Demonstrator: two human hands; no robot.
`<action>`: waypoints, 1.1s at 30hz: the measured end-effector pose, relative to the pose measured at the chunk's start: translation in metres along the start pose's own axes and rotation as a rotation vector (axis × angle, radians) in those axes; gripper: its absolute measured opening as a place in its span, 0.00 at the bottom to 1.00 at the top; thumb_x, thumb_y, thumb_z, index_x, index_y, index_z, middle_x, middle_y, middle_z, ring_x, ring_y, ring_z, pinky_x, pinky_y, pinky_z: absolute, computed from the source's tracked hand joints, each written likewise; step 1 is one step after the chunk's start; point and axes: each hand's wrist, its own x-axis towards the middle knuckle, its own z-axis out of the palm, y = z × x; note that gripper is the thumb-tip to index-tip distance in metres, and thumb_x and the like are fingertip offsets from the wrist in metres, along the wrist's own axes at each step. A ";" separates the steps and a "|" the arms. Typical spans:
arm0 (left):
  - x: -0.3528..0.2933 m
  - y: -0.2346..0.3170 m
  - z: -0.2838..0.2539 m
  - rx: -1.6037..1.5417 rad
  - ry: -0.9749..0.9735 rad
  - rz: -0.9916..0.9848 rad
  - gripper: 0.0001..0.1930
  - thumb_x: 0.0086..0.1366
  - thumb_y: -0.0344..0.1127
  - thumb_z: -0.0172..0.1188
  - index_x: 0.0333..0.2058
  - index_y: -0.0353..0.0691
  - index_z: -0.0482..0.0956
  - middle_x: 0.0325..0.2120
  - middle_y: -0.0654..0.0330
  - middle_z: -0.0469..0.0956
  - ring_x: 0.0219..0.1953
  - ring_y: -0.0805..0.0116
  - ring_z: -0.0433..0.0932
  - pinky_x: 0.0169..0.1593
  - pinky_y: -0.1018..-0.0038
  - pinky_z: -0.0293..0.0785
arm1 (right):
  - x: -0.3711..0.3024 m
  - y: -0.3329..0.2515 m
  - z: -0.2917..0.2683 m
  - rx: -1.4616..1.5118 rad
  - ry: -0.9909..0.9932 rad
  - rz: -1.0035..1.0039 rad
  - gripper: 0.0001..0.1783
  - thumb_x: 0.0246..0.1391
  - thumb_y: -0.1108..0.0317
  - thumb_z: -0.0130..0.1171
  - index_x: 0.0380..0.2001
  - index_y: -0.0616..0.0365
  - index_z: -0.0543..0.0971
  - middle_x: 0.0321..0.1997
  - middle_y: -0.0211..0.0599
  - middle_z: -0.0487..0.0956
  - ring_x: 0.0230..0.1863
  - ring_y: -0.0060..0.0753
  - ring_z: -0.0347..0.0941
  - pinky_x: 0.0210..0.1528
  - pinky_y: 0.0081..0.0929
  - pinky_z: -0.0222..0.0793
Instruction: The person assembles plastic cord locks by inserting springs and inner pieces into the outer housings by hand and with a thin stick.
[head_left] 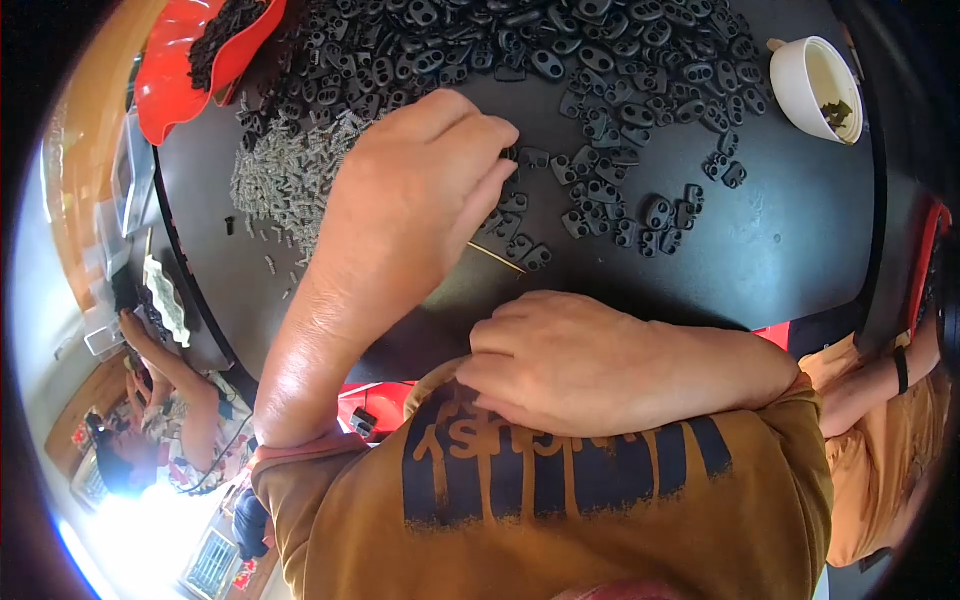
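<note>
L hand (420,180) is over the table (790,220) middle, its grip drawn narrow, thumb & fingers nearly together; a bit of black plastic shows at the tips, but can't tell if it's held or just lying behind. R hand (570,350) is nr the table's near edge, fingers curled under; can't tell if that grip has anything in it.

Black two-hole cord locks (548,64) are heaped along the far edge, w/ loose ones (657,212) spread toward the middle & right. Silver springs (285,175) are piled toward the left edge, partly behind L wrist. Thin rod (497,258) lies just below L fingertips. Red tray (160,100) of small black pcs is at the far-left corner.

Step in hand: prob. sorting or picking small parts, L hand leading. Next move prob. needs a fine pinch on one pc, w/o scattering neighbours.
</note>
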 end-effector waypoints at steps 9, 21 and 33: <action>-0.005 0.001 0.003 -0.004 -0.011 -0.051 0.06 0.50 0.27 0.55 0.27 0.38 0.68 0.23 0.54 0.66 0.28 0.52 0.69 0.30 0.65 0.67 | 0.001 -0.001 -0.003 -0.012 -0.010 0.003 0.08 0.41 0.68 0.51 0.20 0.62 0.72 0.23 0.41 0.72 0.30 0.42 0.70 0.34 0.35 0.66; -0.094 0.035 0.023 -0.604 0.589 -0.490 0.08 0.52 0.19 0.54 0.32 0.33 0.69 0.25 0.59 0.73 0.25 0.75 0.74 0.28 0.82 0.69 | 0.000 -0.005 -0.021 0.027 0.297 0.045 0.07 0.42 0.70 0.56 0.28 0.57 0.72 0.23 0.37 0.70 0.25 0.40 0.68 0.27 0.33 0.64; -0.118 0.023 0.044 -0.473 0.684 -0.220 0.13 0.46 0.15 0.57 0.32 0.33 0.70 0.21 0.56 0.73 0.22 0.66 0.73 0.25 0.78 0.69 | 0.061 0.010 -0.053 -0.682 0.287 -0.028 0.06 0.40 0.75 0.57 0.27 0.60 0.73 0.23 0.35 0.70 0.25 0.39 0.67 0.27 0.29 0.62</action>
